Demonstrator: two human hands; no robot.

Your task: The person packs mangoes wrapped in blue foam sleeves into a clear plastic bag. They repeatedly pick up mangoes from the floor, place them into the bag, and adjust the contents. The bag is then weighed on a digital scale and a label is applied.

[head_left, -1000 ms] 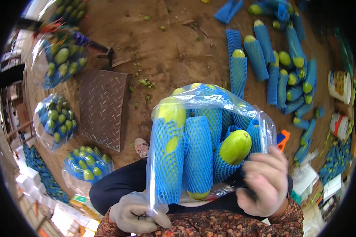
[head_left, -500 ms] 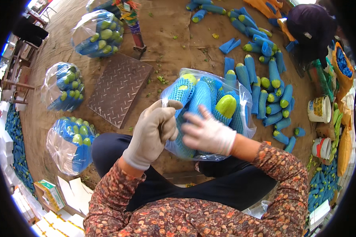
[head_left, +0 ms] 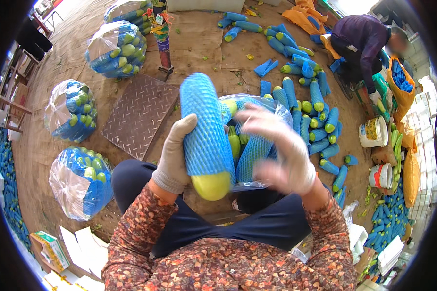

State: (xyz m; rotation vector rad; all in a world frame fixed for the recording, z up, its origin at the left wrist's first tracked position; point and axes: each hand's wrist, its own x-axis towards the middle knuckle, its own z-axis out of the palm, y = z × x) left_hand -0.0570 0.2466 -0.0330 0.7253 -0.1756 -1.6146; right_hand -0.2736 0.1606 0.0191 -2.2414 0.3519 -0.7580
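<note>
My left hand (head_left: 177, 150), in a pale glove, is closed on a big zucchini (head_left: 206, 131) in a blue mesh sleeve. Its bare yellow-green end points down toward my lap. On the right, my gloved right hand (head_left: 284, 153) is blurred, with its fingers spread and nothing in them. Behind and below both hands, between my legs, stands an open clear plastic bag (head_left: 250, 185) with several sleeved zucchini in it; part of it is hidden by the held zucchini and my right hand.
Loose sleeved zucchini (head_left: 316, 94) lie to the right. Filled clear bags (head_left: 80, 189) stand on the left, near a metal plate (head_left: 138, 114). A co-worker (head_left: 361, 41) bends at the far right beside an orange sack (head_left: 402, 80). White buckets (head_left: 373, 133) stand below.
My left hand now holds a zucchini upright above the bag; earlier it was raised with curled fingers. The right hand has lifted off the bag's contents. The view has shifted, showing more of the co-worker.
</note>
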